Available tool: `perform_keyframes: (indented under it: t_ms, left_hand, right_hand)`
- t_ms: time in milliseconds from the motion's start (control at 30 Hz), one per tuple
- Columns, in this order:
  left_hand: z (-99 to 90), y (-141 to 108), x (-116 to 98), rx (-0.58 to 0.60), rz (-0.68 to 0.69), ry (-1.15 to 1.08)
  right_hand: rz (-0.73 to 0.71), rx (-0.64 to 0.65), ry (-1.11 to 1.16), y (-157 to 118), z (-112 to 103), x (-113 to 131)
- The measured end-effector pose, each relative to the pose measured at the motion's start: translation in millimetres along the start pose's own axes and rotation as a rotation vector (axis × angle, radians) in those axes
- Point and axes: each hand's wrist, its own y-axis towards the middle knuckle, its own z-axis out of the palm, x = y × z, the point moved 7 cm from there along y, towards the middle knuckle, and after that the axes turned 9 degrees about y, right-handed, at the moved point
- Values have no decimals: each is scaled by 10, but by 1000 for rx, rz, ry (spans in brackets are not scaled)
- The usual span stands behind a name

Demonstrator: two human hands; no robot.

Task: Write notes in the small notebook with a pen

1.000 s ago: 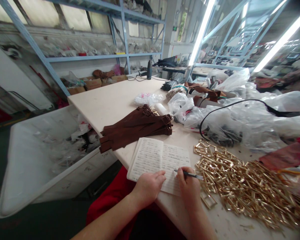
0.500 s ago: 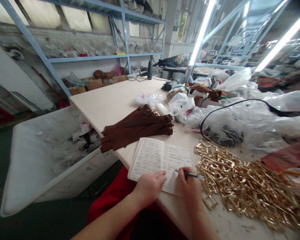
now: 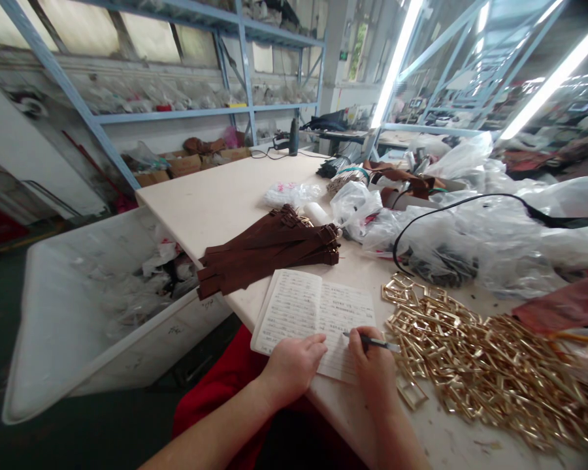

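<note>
An open notebook (image 3: 294,307) with handwritten lines lies at the table's near edge. My left hand (image 3: 296,369) rests over its lower edge near the fold, fingers together and curved, steadying the page. A dark pen (image 3: 378,343) is pinched in my right hand (image 3: 372,365), its tip touching or just above the right-hand page. Just beyond the notebook lies a bundle of dark brown straps (image 3: 269,251) with metal ends. Many gold-coloured rectangular metal rings (image 3: 485,365) are heaped to the right of my right hand.
Clear plastic bags (image 3: 490,241) crowd the table's right side, a black strap (image 3: 396,241) looping over them. A white bin (image 3: 102,365) holding plastic bags stands left of the table (image 3: 200,189). Behind it rises a blue shelf rack (image 3: 176,114). A dark bottle-shaped object (image 3: 294,138) stands at the far edge.
</note>
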Motion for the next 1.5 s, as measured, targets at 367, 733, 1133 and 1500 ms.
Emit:
perform_keyframes:
  t_ms: [367, 733, 1133, 1500]
  left_hand:
    - [-18, 11, 2, 8, -1, -1]
    - [-5, 2, 10, 12, 0, -8]
    - [17, -4, 10, -2, 2, -10]
    - [22, -2, 15, -10, 7, -2]
  right_hand:
    - [42, -31, 88, -3, -23, -30]
    - [55, -70, 79, -15, -42, -45]
    - [174, -110, 220, -2, -88, -152]
    - [123, -115, 171, -2, -83, -130]
